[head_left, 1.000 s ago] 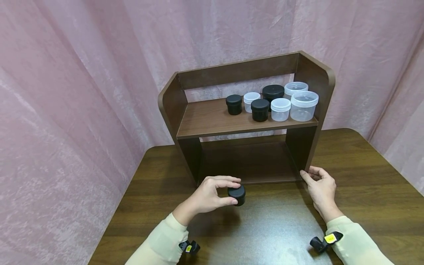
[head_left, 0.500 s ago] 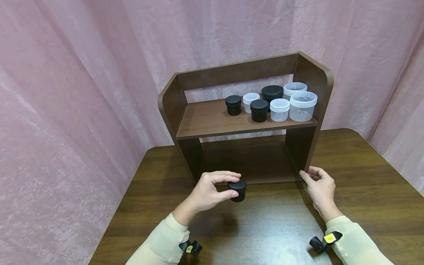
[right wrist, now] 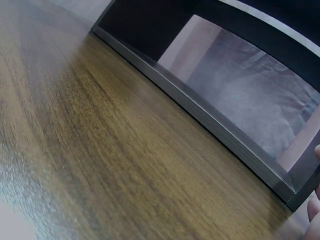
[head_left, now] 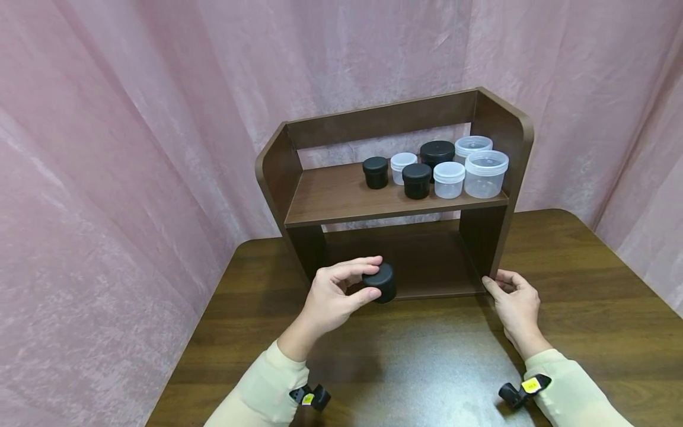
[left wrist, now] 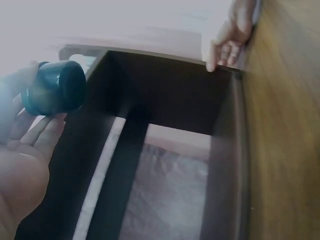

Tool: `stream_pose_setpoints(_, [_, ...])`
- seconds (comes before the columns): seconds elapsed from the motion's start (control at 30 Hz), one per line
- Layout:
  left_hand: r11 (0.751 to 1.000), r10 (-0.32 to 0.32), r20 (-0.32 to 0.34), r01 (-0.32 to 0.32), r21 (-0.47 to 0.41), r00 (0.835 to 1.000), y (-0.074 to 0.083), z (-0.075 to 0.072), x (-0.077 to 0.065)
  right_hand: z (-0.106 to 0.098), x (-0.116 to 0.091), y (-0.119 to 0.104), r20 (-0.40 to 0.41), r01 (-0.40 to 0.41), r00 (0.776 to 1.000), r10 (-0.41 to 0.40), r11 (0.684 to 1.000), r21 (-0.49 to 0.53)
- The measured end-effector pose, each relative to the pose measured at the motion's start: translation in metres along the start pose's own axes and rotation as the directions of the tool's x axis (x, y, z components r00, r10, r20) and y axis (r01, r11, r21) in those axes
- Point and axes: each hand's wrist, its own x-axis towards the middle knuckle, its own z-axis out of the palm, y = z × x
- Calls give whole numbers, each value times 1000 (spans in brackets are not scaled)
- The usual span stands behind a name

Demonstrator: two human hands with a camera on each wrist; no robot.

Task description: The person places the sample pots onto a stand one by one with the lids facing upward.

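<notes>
My left hand (head_left: 332,295) pinches a small black lidded jar (head_left: 382,284) between thumb and fingers, raised above the table before the lower compartment. In the left wrist view the jar (left wrist: 56,89) is tilted and looks dark teal. A brown two-tier shelf (head_left: 331,193) stands on the table. At its lower right front corner, my right hand (head_left: 516,305) grips the side panel, thumb on the front edge and fingers on the outer side. Only a sliver of the right fingers (right wrist: 313,217) shows in the right wrist view.
On the upper board's right half stand two small black jars (head_left: 376,173) (head_left: 416,181), a larger black jar (head_left: 437,152), and several clear jars with translucent lids (head_left: 484,175). Pink curtains (head_left: 160,148) hang behind the wooden table (head_left: 427,356).
My left hand has lifted the black jar and carried it forward, so it now overlaps the lower compartment's front edge in the head view. The right hand has stayed at the shelf corner.
</notes>
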Motion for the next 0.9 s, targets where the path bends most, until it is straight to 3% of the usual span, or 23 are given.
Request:
stream_pose_setpoints(0.17, [999,38,-19,-38,-3,999,0,-6,14,-1,-1,1,0,4,1000,-4,1000,-1])
stream_pose_setpoints(0.37, [997,80,-23,-79,27,997,14,-15,41,-1,-1,0,7,-2,1000,2,1000,-12])
stream_pose_setpoints(0.6, [993,66,-49,-60,102,997,20,-23,74,-1,0,-1,4,10,1000,-10,1000,-7])
stream_pose_setpoints(0.9, [964,49,-49,-35,262,998,11,-32,115,-2,-1,-1,9,7,1000,-7,1000,-17])
